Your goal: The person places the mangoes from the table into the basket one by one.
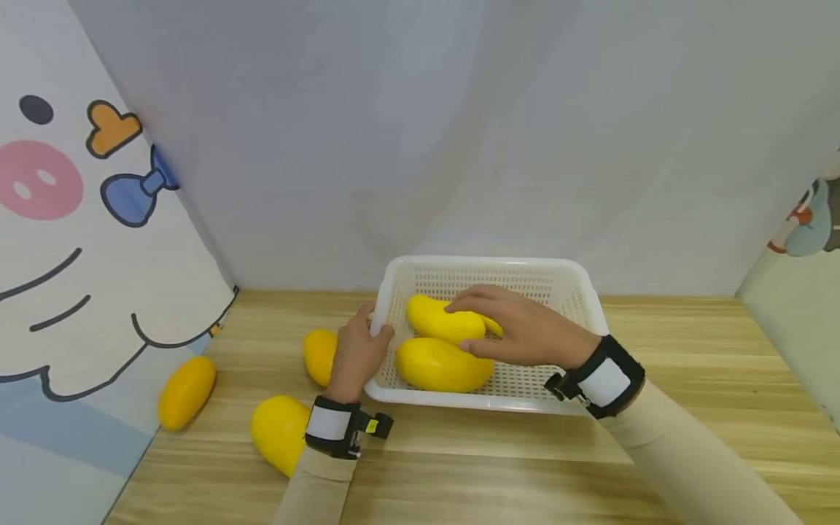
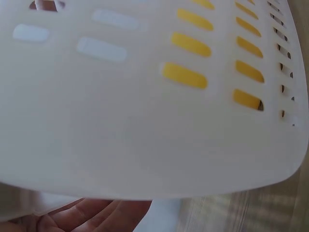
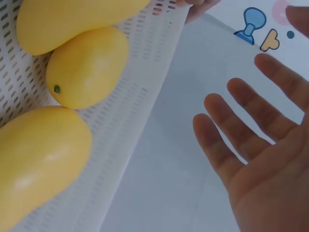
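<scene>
A white plastic basket (image 1: 525, 402) with slotted walls stands on the wooden table and holds yellow mangoes. One mango (image 1: 443, 364) lies along its front side, a second mango (image 1: 433, 313) behind it, and the tip of a third shows under the right hand. My left hand (image 1: 359, 350) grips the basket's left rim, thumb over the edge; its fingers (image 2: 116, 215) show beyond the rim in the left wrist view. Over the mangoes hovers my right hand (image 1: 518, 324), fingers spread and loosely bent. In the right wrist view that hand (image 3: 270, 145) has nothing in its palm.
Left of the basket on the table lie three more: an orange-yellow mango (image 1: 187, 392), a mango (image 1: 319, 357) partly behind the left hand, and a larger mango (image 1: 281, 432) by the left wrist. A pale wall (image 1: 459, 146) rises close behind the basket.
</scene>
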Tool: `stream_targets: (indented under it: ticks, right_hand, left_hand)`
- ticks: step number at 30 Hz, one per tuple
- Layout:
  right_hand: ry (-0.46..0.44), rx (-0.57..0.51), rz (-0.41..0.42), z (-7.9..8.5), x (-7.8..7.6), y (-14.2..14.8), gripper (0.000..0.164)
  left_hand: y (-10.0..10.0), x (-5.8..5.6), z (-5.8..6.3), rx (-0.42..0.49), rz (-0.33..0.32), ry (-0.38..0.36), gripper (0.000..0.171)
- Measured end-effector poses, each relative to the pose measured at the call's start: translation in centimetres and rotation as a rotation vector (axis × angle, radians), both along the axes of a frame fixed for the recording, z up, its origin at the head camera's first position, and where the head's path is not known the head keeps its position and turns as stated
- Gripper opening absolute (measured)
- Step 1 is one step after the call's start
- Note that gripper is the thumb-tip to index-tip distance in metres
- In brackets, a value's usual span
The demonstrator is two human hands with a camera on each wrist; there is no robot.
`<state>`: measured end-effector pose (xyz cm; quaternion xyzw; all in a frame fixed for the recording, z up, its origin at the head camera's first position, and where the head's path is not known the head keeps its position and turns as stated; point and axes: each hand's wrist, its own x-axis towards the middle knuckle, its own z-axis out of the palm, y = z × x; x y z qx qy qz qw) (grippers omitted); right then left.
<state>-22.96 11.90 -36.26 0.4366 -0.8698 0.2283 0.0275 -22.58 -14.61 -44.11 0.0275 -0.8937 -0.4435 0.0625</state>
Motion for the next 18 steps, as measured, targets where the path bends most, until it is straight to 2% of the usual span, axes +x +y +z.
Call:
stream_targets:
  ticks: [12, 18]
  right_hand:
    - [0.178, -0.050, -0.022, 1.6, 1.8, 2.5, 0.050]
    - [0.256, -0.059, -0.071, 2.7, 3.2, 3.9, 0.054]
  left_hand:
    - [0.0, 0.1, 0.0, -0.001, -0.003, -0.003, 0.050]
    - [0.1, 0.1, 0.2, -0.002, -0.004, -0.012, 0.050]
